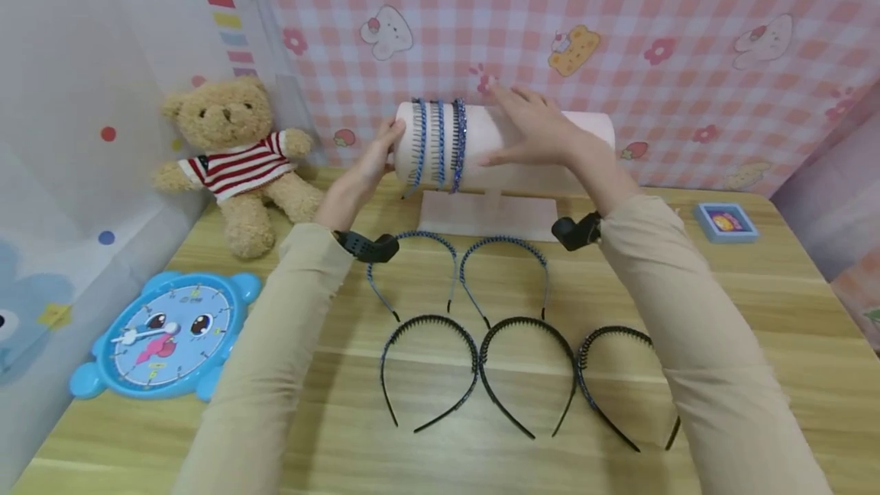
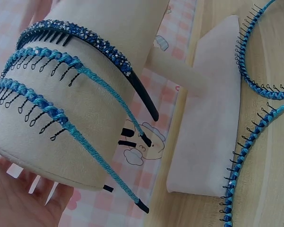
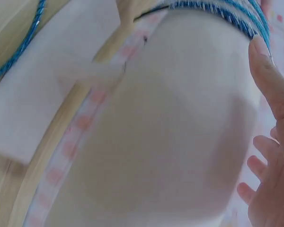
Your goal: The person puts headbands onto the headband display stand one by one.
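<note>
A pale cylindrical headband stand [image 1: 584, 128] bears three headbands near its left end. Two are braided blue headbands [image 2: 42, 101] with wire teeth; innermost sits a glittery dark-blue headband [image 2: 85, 35] with black comb teeth. My left hand [image 1: 371, 159] rests against the cylinder's left end, fingers extended along its edge in the left wrist view. Over the cylinder, just right of the glittery headband, my right hand [image 1: 539, 128] spreads thumb and fingers apart. In the right wrist view its thumb tip [image 3: 261, 46] is at that headband's edge; whether it presses there I cannot tell.
Two blue headbands [image 1: 505, 240] lie before the stand's base [image 1: 440, 212]. Nearer are three black-toothed headbands [image 1: 429, 319], the rightmost partly behind my right sleeve. A teddy bear [image 1: 230, 136] and blue toy clock [image 1: 172, 334] are left; a small blue frame [image 1: 727, 222] is right.
</note>
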`<state>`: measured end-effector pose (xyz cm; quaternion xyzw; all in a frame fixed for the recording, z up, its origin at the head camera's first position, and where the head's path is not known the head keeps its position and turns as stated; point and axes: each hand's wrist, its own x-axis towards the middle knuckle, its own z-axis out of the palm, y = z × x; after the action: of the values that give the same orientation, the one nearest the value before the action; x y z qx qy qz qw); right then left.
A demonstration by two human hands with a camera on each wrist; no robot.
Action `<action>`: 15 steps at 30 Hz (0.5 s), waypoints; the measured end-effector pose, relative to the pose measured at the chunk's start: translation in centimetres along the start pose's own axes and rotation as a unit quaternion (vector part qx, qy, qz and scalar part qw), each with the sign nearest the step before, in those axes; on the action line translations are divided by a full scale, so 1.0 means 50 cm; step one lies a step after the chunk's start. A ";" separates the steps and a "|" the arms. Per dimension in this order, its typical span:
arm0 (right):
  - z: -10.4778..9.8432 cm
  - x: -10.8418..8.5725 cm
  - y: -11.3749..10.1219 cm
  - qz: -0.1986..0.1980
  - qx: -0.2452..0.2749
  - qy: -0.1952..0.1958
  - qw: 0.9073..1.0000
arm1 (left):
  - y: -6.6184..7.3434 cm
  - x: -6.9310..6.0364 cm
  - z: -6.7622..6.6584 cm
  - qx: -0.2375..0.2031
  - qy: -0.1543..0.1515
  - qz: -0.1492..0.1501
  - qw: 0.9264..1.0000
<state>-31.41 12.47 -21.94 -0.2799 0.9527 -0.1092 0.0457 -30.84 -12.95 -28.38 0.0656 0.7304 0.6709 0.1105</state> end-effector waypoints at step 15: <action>0.096 -0.217 0.217 0.159 0.154 -0.023 0.975 | -0.002 -0.002 0.003 -0.003 -0.005 0.001 1.000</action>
<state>-27.30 26.38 -28.85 -0.1170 0.9556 -0.2392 0.1264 -30.68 -12.86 -28.50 0.0695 0.7277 0.6728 0.1141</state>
